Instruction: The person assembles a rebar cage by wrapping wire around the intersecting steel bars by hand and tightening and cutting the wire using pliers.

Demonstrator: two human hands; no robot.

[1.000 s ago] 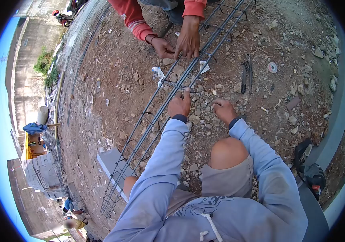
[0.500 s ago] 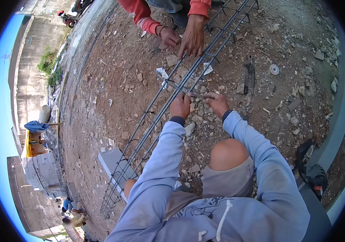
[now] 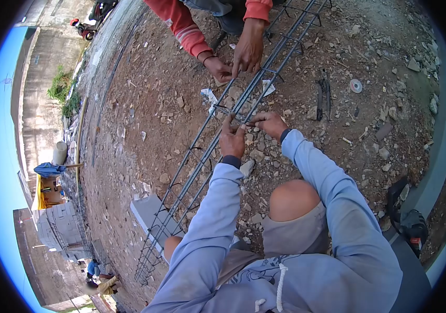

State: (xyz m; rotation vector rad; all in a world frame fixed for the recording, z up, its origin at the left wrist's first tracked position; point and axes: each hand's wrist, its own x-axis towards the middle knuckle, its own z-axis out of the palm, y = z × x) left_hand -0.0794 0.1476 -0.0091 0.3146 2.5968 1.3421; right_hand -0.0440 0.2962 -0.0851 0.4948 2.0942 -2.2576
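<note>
A long rebar cage (image 3: 200, 155) runs diagonally from lower left to upper right. My left hand (image 3: 232, 140) is closed at its near side, thumb and fingers around a bar near a cross tie. Close beside it, my right hand (image 3: 270, 125) is pinched at the same joint; whatever small piece is between its fingers is too small to name. Across the cage, a co-worker in red sleeves has one hand (image 3: 249, 49) on the bars and the other hand (image 3: 219, 69) low beside them.
Pliers-like tools (image 3: 323, 98) and a round disc (image 3: 356, 85) lie on the rubble ground at the right. A grey slab (image 3: 155, 215) is under the cage's lower end. A power tool (image 3: 415, 229) sits at lower right. Two people (image 3: 93, 268) are far off at lower left.
My right hand has moved left, up to the cage beside my left hand. My left hand has stayed near the tie, its fingers now over the bars. The co-worker's hands shifted slightly.
</note>
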